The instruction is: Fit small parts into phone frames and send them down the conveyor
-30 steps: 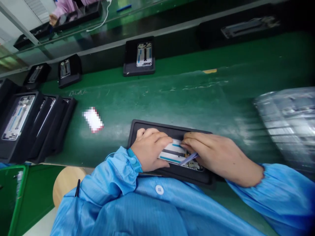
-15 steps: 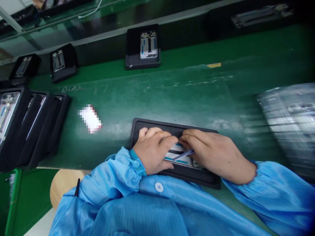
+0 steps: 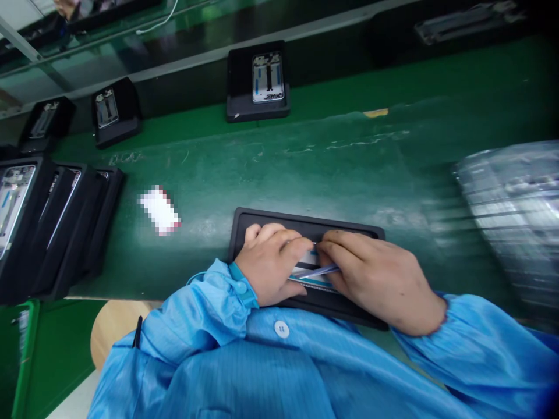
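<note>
Both grips had closed in on each other over the past second, the right grip (image 3: 375, 279) sliding toward the left grip (image 3: 271, 265) and hiding more of the frame (image 3: 311, 280). The left grip clasped the frame, fingers curled on top and thumb against its near edge. The right grip pinched a thin lilac strip (image 3: 324, 270) that stuck out beneath its fingertips. The frame lay directly under both grips in a black tray (image 3: 305, 220) on the green worktop (image 3: 305, 163). The step looked like seating the strip on the frame; the next move called for fine fingertip pressure. What showed of the frame was pale, with teal and dark bands.
</note>
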